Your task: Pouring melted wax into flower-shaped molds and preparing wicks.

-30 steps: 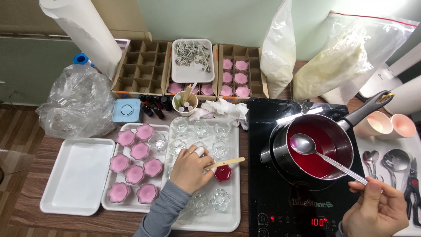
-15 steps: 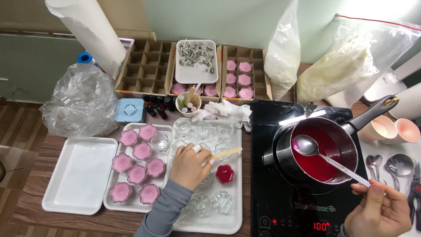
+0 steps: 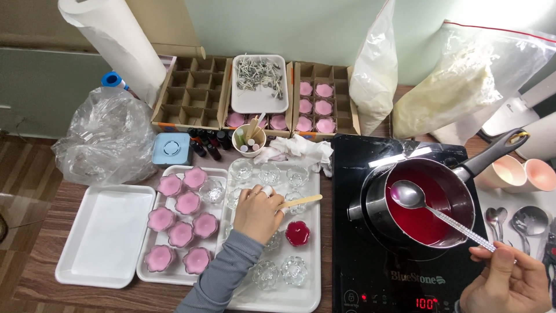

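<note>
The right hand pinches the patterned handle of a long metal spoon, its bowl over the red liquid in the steel saucepan on the black cooktop, while the left hand grips a flat wooden stick beside a red-filled flower-shaped glass cup.

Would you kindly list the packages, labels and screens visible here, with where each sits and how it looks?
Cooktop display: front edge of the black cooktop, small red glowing digits.
Cooktop label: pale lettering above the display.
White bag: upright behind the cooktop, tall, filled with powder.
Clear zip bag: far right, holds pale flakes.
Cardboard boxes: back centre, brown, divided into cells.
</note>
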